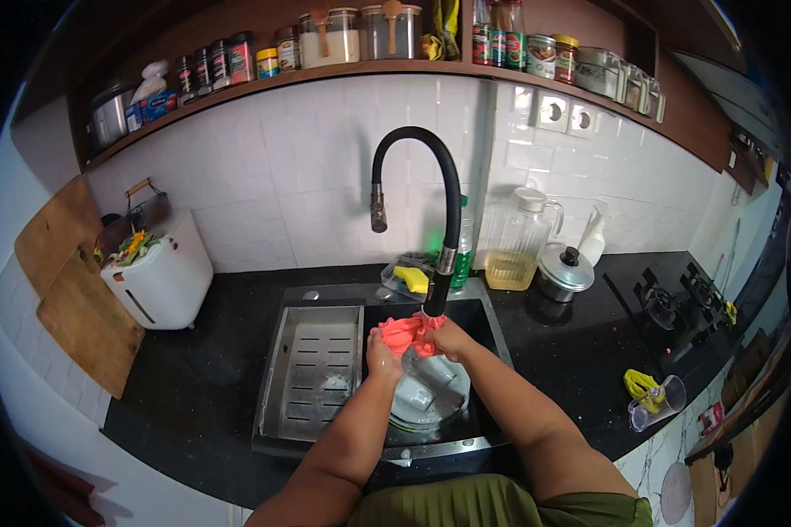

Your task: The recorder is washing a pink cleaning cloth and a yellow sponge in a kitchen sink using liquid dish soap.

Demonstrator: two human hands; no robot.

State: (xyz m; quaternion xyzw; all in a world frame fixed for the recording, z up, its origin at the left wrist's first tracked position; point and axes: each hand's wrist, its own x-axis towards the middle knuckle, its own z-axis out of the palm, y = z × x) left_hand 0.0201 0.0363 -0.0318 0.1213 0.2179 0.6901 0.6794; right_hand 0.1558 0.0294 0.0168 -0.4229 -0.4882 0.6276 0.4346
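Note:
A coral-red cloth [401, 334] is bunched between both hands at the base of the black faucet [449, 197]. My left hand [383, 359] grips the cloth's left side. On its right side, my right hand [451, 339] has hold of it near the faucet's foot. Below the hands, in the black sink basin [484, 369], clear glasses [414, 393] lie on stacked plates [428, 421] that look wet. No water shows from the spout. Part of the basin is hidden by my forearms.
Left of the basin is a slotted steel drainer [316, 369]. Behind it, a yellow sponge [411, 279] sits in a clear tray. To the right stand a green bottle [462, 250], a glass pitcher [517, 244], a lidded pot [565, 271] and a gas hob [672, 300]. A spice shelf [382, 68] hangs above.

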